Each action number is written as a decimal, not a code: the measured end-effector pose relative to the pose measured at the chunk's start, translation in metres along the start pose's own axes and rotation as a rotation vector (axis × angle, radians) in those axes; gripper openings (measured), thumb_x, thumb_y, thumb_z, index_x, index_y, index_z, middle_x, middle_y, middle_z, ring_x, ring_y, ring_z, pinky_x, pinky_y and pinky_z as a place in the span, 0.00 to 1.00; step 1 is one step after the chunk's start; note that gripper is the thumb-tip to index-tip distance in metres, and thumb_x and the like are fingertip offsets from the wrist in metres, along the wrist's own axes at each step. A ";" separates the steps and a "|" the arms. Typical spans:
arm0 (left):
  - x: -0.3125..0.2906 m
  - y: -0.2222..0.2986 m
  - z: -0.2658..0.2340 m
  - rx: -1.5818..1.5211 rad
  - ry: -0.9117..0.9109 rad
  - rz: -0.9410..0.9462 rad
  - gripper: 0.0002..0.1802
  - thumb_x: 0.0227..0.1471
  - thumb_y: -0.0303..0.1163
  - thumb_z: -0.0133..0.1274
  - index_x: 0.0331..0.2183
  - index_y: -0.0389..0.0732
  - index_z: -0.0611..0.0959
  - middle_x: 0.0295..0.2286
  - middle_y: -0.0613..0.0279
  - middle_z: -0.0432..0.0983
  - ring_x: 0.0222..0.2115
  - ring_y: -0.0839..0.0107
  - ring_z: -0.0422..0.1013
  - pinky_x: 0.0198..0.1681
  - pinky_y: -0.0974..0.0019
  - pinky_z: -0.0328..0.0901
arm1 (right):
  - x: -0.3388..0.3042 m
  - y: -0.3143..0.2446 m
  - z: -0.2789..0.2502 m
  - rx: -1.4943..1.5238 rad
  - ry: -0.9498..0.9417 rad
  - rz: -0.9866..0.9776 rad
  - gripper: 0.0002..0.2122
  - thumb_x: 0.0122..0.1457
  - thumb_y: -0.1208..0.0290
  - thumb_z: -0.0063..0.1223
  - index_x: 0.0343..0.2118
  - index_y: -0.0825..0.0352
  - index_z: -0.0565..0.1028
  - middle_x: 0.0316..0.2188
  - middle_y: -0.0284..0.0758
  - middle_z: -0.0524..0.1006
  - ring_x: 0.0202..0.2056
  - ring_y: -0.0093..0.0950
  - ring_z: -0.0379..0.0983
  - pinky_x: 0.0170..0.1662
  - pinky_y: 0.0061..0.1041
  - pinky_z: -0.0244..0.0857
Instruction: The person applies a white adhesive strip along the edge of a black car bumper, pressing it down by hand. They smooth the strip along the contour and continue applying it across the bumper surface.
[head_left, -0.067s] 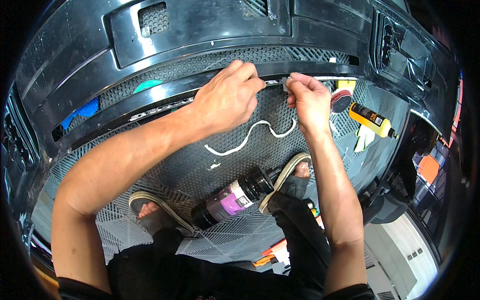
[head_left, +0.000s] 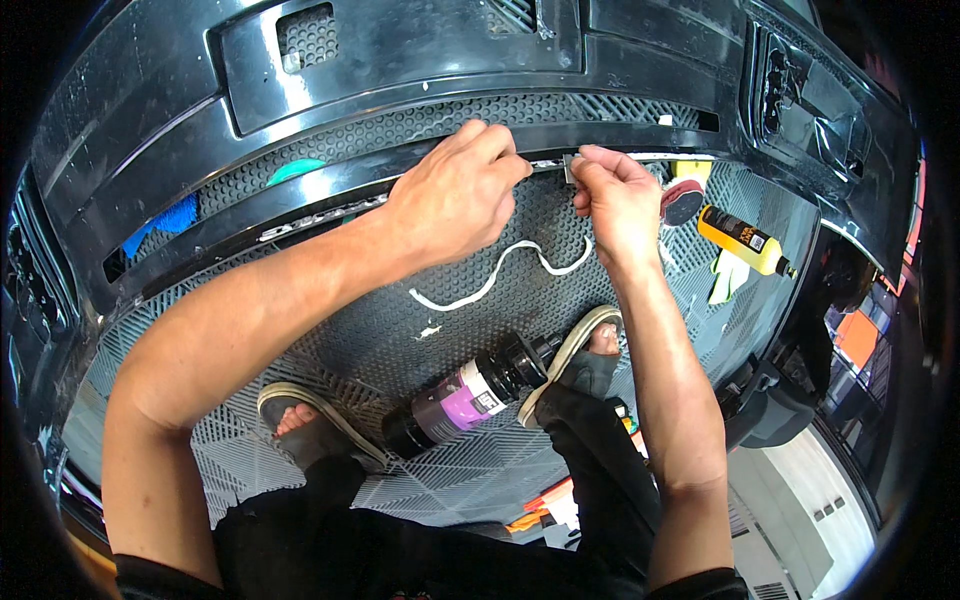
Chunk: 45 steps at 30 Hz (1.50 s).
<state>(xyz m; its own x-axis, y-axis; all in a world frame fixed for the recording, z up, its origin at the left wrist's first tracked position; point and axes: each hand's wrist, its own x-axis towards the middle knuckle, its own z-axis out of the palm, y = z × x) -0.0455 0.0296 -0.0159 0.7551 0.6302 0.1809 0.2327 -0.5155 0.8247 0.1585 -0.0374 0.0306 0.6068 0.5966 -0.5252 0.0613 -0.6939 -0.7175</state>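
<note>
A glossy black car bumper [head_left: 400, 75] spans the upper part of the view, with whitish residue [head_left: 325, 216] along its lower edge. Over that edge my left hand [head_left: 465, 185] is closed, fingers curled down against it; what they pinch, if anything, is hidden. Close by on the right, my right hand [head_left: 617, 195] pinches a small flat grey blade [head_left: 570, 169] between thumb and fingers, held against the same edge. A curled white strip [head_left: 490, 283] lies on the dark mat [head_left: 370, 330] below my hands.
A black bottle with a purple label [head_left: 455, 405] lies between my sandalled feet. To the right are a yellow bottle [head_left: 740, 238], a round dark-red pad [head_left: 683, 202] and a pale green glove [head_left: 728, 275]. Behind the bumper's opening are a blue cloth [head_left: 165, 225] and a green item [head_left: 296, 171].
</note>
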 end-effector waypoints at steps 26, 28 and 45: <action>0.001 -0.004 0.001 0.019 0.057 0.017 0.15 0.50 0.18 0.61 0.42 0.31 0.88 0.37 0.54 0.77 0.42 0.55 0.74 0.48 0.56 0.74 | -0.003 -0.005 0.008 -0.071 -0.025 -0.022 0.13 0.62 0.73 0.65 0.46 0.74 0.85 0.27 0.32 0.84 0.21 0.16 0.75 0.25 0.18 0.69; 0.001 -0.004 0.001 0.017 0.064 0.018 0.15 0.50 0.18 0.62 0.42 0.31 0.88 0.37 0.54 0.77 0.42 0.56 0.74 0.48 0.56 0.74 | -0.004 -0.006 0.011 -0.084 -0.009 -0.025 0.13 0.62 0.72 0.65 0.47 0.75 0.85 0.27 0.32 0.84 0.22 0.17 0.75 0.25 0.18 0.69; 0.003 -0.005 0.001 -0.021 0.158 0.024 0.19 0.48 0.17 0.60 0.44 0.33 0.84 0.34 0.51 0.78 0.37 0.53 0.75 0.45 0.55 0.74 | -0.008 -0.007 0.018 -0.042 -0.087 0.002 0.11 0.60 0.74 0.65 0.43 0.73 0.86 0.27 0.32 0.84 0.22 0.17 0.75 0.26 0.19 0.70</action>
<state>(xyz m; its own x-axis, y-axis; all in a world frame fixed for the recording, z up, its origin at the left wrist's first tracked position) -0.0440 0.0331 -0.0201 0.6544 0.7018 0.2815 0.2017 -0.5208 0.8295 0.1395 -0.0300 0.0318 0.5356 0.6269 -0.5658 0.0948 -0.7104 -0.6974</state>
